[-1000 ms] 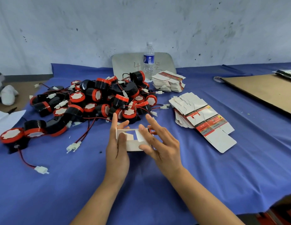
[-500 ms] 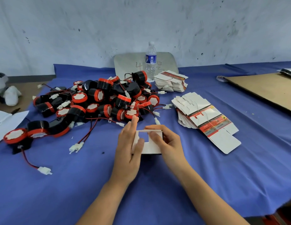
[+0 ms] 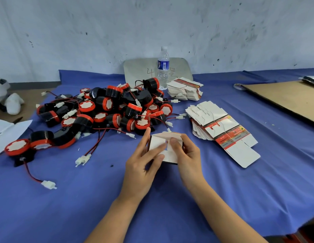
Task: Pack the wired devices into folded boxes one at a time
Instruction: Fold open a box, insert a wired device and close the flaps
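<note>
Round black wired devices with red rims and white faces (image 3: 107,109) lie heaped toward the worktop's (image 3: 231,199) far left. Mid-worktop, the left hand (image 3: 144,165) and right hand (image 3: 187,155) grip a small white cardboard box (image 3: 157,143), flaps open. Flat white-and-red box blanks (image 3: 222,130) lie fanned on its right.

Even diffuse light, soft shadows, wide-angle edge curvature.

- Water bottle (image 3: 163,67) stands at the far edge of a table spread with blue cloth (image 3: 240,190).
- Just behind the bottle, a grey panel (image 3: 140,71) with handwritten marks leans on the wall.
- The wall (image 3: 152,23) behind is pale, with dark scuffs.
- Far right of the bottle lies a brown cardboard sheet (image 3: 284,97).
- Far left of the bottle, past the table's edge, is brown floor (image 3: 30,97) below a dark skirting (image 3: 33,85).
- Light is soft and even.
</note>
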A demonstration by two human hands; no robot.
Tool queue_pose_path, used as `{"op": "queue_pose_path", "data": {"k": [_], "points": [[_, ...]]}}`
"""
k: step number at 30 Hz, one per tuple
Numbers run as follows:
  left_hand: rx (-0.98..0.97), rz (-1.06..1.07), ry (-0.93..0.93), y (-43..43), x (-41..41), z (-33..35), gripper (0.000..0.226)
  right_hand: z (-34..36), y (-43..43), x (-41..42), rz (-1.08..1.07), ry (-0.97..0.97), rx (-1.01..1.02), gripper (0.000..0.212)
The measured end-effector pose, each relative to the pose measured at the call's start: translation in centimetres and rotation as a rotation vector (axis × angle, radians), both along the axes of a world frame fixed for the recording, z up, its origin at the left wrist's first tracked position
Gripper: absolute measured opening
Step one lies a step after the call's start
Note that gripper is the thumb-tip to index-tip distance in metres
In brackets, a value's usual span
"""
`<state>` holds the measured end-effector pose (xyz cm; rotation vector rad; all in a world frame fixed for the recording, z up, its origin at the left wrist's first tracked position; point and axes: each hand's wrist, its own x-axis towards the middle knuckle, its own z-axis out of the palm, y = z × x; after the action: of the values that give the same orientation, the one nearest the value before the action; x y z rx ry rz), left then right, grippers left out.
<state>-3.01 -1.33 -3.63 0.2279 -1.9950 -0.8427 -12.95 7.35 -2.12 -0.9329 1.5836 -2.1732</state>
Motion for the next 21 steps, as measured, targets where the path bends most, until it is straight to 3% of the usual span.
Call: {"op": "queue_pose_path", "data": {"k": [7, 11, 17, 21], "points": [[0.003, -0.039, -0.105, -0.5, 0.1, -0.3, 0.047, -0.1, 0.2, 0.0, 0.085, 0.256, -0.021, 0.041], [0.035, -0.071, -0.131, -0.5, 0.1, -0.3, 0.056, -0.1, 0.5, -0.4, 0.177, 0.210, 0.008, 0.044], [0.063, -0.114, -0.134, -0.4, 0.1, -0.5, 0.043, 0.1, 0.5, -0.3, 0.184, 0.148, 0.093, 0.020], [0.186, -0.087, -0.077, -0.4, -0.1, -1.0, 0.041, 0.2, 0.4, -0.3, 0.171, 0.190, 0.117, 0.026]]}}
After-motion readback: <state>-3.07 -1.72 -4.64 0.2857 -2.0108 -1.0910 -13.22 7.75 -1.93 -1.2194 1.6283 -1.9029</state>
